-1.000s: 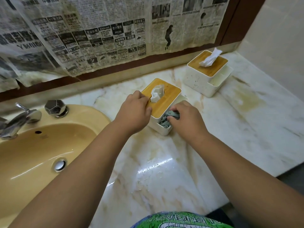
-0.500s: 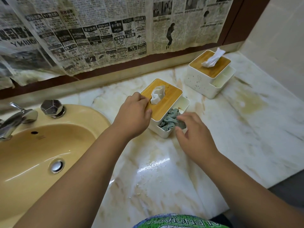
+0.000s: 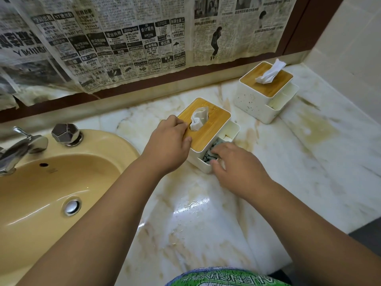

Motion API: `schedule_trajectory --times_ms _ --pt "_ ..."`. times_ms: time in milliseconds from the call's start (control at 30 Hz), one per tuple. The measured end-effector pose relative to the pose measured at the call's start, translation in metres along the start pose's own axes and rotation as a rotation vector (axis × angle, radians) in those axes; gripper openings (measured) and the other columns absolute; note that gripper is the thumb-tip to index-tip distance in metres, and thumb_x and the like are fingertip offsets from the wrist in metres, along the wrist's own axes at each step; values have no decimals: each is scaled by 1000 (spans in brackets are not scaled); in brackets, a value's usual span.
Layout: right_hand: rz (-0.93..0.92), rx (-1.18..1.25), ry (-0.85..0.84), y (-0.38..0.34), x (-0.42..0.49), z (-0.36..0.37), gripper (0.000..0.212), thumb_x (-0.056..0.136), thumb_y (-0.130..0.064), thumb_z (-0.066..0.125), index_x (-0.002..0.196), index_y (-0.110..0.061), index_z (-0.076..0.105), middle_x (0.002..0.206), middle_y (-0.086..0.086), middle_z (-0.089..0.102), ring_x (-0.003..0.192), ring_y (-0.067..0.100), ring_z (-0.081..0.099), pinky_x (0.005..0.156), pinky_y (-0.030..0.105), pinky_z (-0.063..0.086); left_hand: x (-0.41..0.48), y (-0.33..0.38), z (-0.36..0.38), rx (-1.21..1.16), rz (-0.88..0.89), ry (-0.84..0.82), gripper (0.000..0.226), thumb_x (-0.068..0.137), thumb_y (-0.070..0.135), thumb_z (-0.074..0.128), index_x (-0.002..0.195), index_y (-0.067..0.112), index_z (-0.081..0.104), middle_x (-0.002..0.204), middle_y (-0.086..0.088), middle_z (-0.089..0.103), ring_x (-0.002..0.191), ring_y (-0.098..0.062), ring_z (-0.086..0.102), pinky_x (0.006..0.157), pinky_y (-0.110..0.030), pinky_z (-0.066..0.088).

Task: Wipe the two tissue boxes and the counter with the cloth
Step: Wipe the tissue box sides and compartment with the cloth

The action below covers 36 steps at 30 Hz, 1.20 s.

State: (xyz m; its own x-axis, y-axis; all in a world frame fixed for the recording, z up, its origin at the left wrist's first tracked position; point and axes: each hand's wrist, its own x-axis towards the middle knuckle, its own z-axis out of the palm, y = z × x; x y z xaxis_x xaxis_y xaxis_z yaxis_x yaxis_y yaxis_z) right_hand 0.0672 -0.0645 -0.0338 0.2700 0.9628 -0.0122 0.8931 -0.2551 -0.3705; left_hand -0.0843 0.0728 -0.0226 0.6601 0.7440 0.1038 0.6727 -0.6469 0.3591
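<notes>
The near tissue box (image 3: 214, 118), white with a bamboo lid, stands on the marble counter (image 3: 309, 157). My left hand (image 3: 168, 145) grips its left side, thumb on the lid. A grey-green cloth (image 3: 208, 156) is stuffed in the box's side compartment. My right hand (image 3: 237, 168) covers most of that cloth, fingers curled onto it. The second tissue box (image 3: 257, 96) stands apart at the back right with a tissue sticking up.
A yellow sink (image 3: 51, 182) with a chrome tap (image 3: 20, 147) and knob (image 3: 66, 134) fills the left. Newspaper (image 3: 134, 42) covers the wall behind. A tiled wall (image 3: 350, 48) closes the right. Water drops lie on the near counter (image 3: 191, 205).
My right hand drew back from the compartment half a second ago, then returned onto the cloth in it. The left hand stayed on the box.
</notes>
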Motion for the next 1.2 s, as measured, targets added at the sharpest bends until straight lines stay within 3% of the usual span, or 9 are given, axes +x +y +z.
schedule_trajectory --times_ms 67,133,233,300,400,533,767,967,1200 --pt "42 85 161 3 -9 1 23 94 -27 58 115 -18 62 121 -2 54 87 27 64 69 36 51 0 0 0 -8 -1 -3 39 98 31 54 132 13 61 128 -3 52 111 -27 49 98 -37 43" --pt "108 87 218 5 -16 6 25 92 -25 62 116 -17 59 120 1 51 80 29 62 62 32 42 -1 0 0 -10 1 0 40 98 31 54 133 13 61 128 -3 52 110 -26 50 98 -37 43" --pt "182 136 193 9 -18 14 31 93 -27 62 122 -19 54 121 0 52 88 28 62 67 34 43 0 -1 0 -8 0 4 39 98 31 54 132 13 61 128 -3 52 109 -27 50 97 -39 44" --pt "177 177 211 11 -12 13 22 93 -23 62 114 -19 58 113 -1 59 92 26 62 73 36 47 0 -1 1 -8 -2 1 39 98 31 54 131 13 61 128 -3 52 109 -27 50 97 -38 43" --pt "130 191 274 7 0 6 10 91 -16 63 101 -18 65 98 -1 65 90 24 62 75 38 50 -1 0 1 -7 0 3 37 98 31 54 130 13 62 128 -3 52 109 -27 50 97 -38 43" --pt "123 228 263 0 12 -6 6 91 -16 63 97 -18 63 93 -2 68 84 22 61 73 36 50 -1 0 1 -9 -1 4 38 98 31 54 130 13 62 129 -4 52 110 -27 50 98 -38 43" --pt "18 -58 -65 -11 3 -1 30 91 -22 44 112 -20 64 115 -1 64 96 28 62 76 38 53 -1 -2 2 -9 4 10 40 98 32 53 132 13 60 130 -4 51 112 -27 50 99 -39 43" --pt "54 -170 -211 -21 12 -4 15 95 -29 41 86 -21 50 96 -1 56 78 25 49 60 31 34 -1 -2 2 -4 6 8 41 98 32 54 134 13 60 129 -5 52 111 -29 51 99 -40 44" --pt "33 -236 -406 -18 28 -17 12 94 -26 45 98 -21 55 96 -4 50 85 26 50 67 32 38 -1 -1 2 -3 1 -2 41 98 32 53 134 14 59 131 -4 51 113 -28 49 99 -39 42"
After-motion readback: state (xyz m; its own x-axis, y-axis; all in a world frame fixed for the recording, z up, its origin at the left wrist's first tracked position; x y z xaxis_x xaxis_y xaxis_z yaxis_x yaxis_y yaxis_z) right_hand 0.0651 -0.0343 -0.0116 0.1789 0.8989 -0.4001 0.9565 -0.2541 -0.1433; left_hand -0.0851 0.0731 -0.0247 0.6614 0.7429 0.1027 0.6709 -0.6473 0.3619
